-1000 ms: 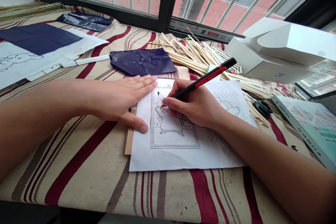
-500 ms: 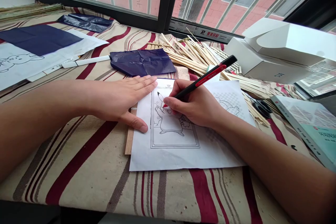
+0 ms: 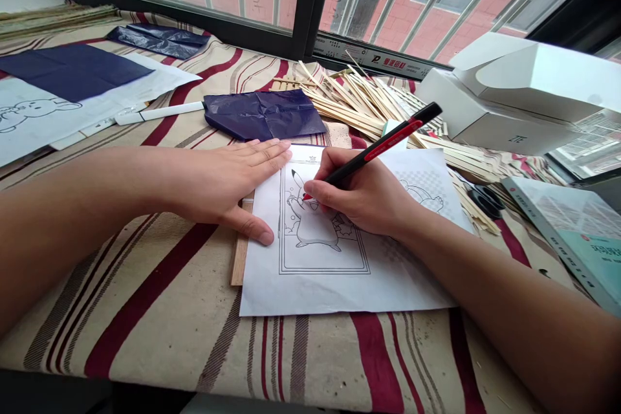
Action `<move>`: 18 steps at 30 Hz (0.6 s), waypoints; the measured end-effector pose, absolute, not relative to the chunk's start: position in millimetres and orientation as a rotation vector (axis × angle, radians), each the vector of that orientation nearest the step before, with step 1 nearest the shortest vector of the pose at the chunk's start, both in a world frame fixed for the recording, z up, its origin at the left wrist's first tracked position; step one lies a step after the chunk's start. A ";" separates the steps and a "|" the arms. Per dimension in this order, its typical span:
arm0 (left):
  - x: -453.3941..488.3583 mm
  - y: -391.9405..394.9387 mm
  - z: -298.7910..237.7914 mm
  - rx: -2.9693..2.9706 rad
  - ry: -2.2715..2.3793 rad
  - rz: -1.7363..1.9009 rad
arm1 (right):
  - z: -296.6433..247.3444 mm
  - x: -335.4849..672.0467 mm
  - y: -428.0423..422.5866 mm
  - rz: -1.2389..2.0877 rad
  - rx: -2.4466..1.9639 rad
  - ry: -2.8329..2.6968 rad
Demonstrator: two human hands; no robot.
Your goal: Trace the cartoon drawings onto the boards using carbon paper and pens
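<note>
Shifting the red pen (image 3: 388, 142) rightward (barely)

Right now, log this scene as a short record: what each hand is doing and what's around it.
Left hand: flat on the left edge of the paper sheet
Right hand: gripping a red-and-black pen, tip on a cartoon line drawing
Under sheet: wooden strip along its left side
Surface: striped cloth
Nearby: dark blue carbon paper, white marker, thin wooden strips, white ZTE box, black-handled scissors, books
</note>
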State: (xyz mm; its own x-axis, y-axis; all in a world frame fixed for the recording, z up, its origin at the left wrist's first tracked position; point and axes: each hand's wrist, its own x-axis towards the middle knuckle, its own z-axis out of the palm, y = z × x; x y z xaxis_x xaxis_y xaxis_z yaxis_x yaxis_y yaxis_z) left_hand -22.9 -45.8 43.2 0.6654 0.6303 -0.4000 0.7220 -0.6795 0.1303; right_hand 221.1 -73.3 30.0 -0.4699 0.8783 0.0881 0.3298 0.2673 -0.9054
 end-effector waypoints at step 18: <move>-21.3 -46.5 43.9 2.600 1.100 -0.460 | 29.2 222.4 -73.5 1.307 -1.033 -1.880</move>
State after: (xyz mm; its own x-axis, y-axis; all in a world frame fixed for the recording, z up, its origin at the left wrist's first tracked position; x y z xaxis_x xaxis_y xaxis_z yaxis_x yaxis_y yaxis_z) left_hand -21.3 -46.5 43.9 0.6592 0.6408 -0.3935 0.7302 -0.6705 0.1312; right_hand 222.4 -73.5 29.2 -0.5026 0.8628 0.0540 0.2503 0.2050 -0.9462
